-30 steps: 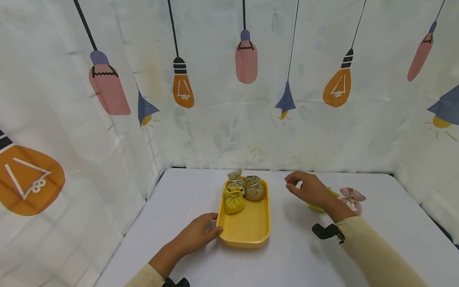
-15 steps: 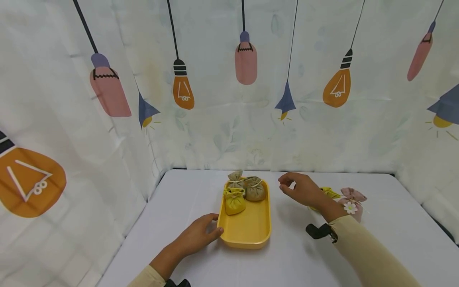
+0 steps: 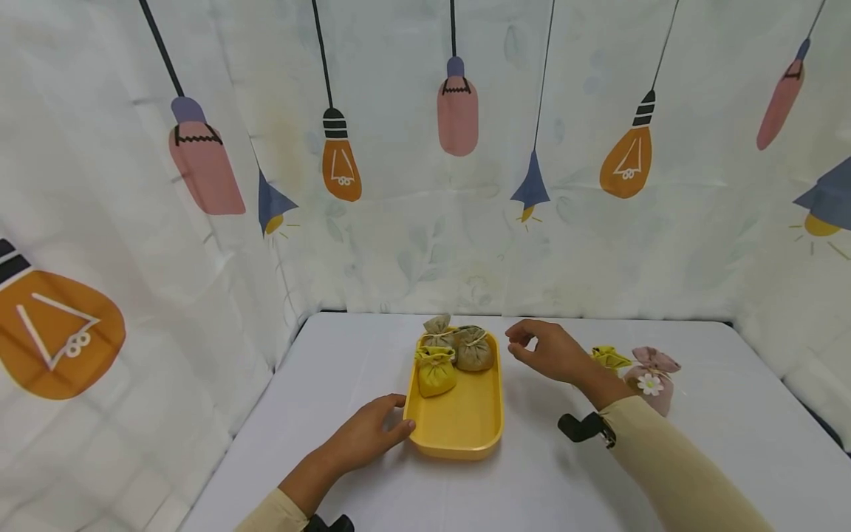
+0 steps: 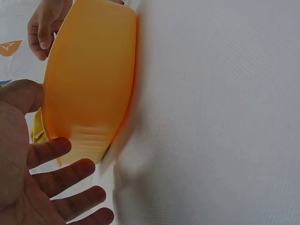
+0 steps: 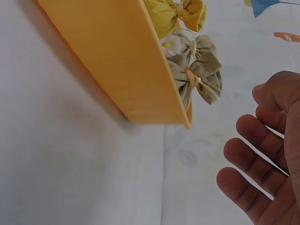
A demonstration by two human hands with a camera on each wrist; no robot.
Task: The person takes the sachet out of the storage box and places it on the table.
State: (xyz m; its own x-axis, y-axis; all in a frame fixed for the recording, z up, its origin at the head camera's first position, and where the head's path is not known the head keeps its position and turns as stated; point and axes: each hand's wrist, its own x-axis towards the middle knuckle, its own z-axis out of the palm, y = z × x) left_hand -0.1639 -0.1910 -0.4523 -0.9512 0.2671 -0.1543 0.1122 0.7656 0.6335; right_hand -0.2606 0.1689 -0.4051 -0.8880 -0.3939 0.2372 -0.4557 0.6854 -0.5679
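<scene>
A yellow tray stands on the table with three small drawstring pouches at its far end. One is a yellow pouch; behind it sit a beige pouch and a brownish pouch. My left hand is at the tray's near left side, fingers spread, its thumb at the rim. To the right of the tray my right hand hovers with loosely bent fingers and nothing between them. Beyond that wrist lie a pink pouch with a white flower and a partly hidden yellow-green pouch.
A white cloth covers the table. Behind and at both sides hangs a white curtain printed with lamps and bulbs. Each wrist carries a black camera mount, such as the right mount.
My right hand has moved left, closer to the tray, uncovering more of the pink and yellow-green pouches. The left hand and the tray stay in place.
</scene>
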